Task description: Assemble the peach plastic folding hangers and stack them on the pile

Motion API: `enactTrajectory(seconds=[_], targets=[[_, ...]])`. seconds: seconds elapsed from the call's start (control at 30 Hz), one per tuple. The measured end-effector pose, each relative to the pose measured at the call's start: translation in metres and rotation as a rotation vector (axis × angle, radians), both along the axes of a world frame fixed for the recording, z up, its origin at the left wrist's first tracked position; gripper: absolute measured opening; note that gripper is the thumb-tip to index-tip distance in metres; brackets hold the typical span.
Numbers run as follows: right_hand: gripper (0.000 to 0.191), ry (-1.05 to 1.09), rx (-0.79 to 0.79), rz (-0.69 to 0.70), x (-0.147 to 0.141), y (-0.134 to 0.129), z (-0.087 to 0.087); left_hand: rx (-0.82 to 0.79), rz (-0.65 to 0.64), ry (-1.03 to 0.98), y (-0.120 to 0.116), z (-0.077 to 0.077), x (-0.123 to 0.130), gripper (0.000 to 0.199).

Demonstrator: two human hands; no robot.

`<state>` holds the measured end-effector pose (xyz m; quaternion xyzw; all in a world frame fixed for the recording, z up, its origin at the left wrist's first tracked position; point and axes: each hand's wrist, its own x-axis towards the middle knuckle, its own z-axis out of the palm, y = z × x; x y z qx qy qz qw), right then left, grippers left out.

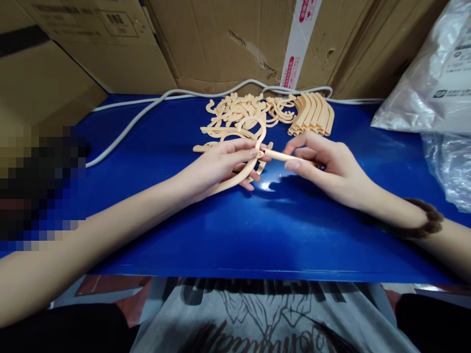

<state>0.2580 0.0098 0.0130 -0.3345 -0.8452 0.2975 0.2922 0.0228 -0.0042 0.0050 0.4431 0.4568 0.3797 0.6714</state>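
My left hand (235, 159) is closed on a curved beige plastic piece (235, 180) with a hooked upper end, held above the blue table. My right hand (320, 164) pinches a straight, slim beige piece (278, 155) between thumb and fingers. The left end of this slim piece meets the curved one, or lies right beside it, at my left fingertips; the exact contact is too small to tell. Just behind my hands lies a pile of loose beige hooks and curved parts (239, 110), and right of it a row of nested curved beige parts (312, 113).
A white cable (132, 128) runs along the back of the blue table (235, 235). Cardboard boxes (228, 44) stand behind it and at the left. Clear plastic bags (427, 83) rest at the right. A blurred dark area covers the left edge.
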Motion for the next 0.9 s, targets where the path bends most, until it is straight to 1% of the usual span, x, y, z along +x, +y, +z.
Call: enactTrajectory(seconds=[0.1, 0.2, 0.37, 0.43, 0.5, 0.6, 0.67, 0.73, 0.9], targets=[[0.032, -0.049, 0.050, 0.003, 0.000, 0.001, 0.001, -0.012, 0.005, 0.016, 0.000, 0.001, 0.000, 0.021], [0.031, -0.090, 0.109, 0.020, 0.000, 0.004, -0.001, -0.015, 0.005, 0.010, 0.000, 0.001, 0.001, 0.022], [0.017, -0.179, 0.230, 0.090, 0.000, 0.005, -0.010, 0.005, -0.008, 0.018, 0.000, -0.001, 0.000, 0.022], [0.013, -0.246, 0.296, 0.072, 0.001, 0.004, -0.012, 0.015, -0.025, 0.035, -0.001, 0.000, -0.001, 0.023], [0.013, -0.301, 0.349, 0.028, 0.002, 0.004, -0.013, 0.025, -0.045, 0.052, -0.001, 0.001, -0.001, 0.026], [0.011, -0.353, 0.376, -0.010, 0.003, 0.005, -0.012, 0.026, -0.063, 0.084, -0.003, 0.003, -0.001, 0.030], [0.014, -0.365, 0.381, -0.011, 0.003, 0.005, -0.012, 0.018, -0.074, 0.106, -0.003, 0.003, 0.000, 0.030], [0.018, -0.373, 0.420, -0.007, 0.003, 0.004, -0.012, 0.013, -0.092, 0.123, -0.003, 0.003, 0.000, 0.030], [0.025, -0.425, 0.602, 0.006, 0.001, -0.001, -0.014, 0.032, -0.137, 0.140, -0.001, -0.001, -0.002, 0.028]])
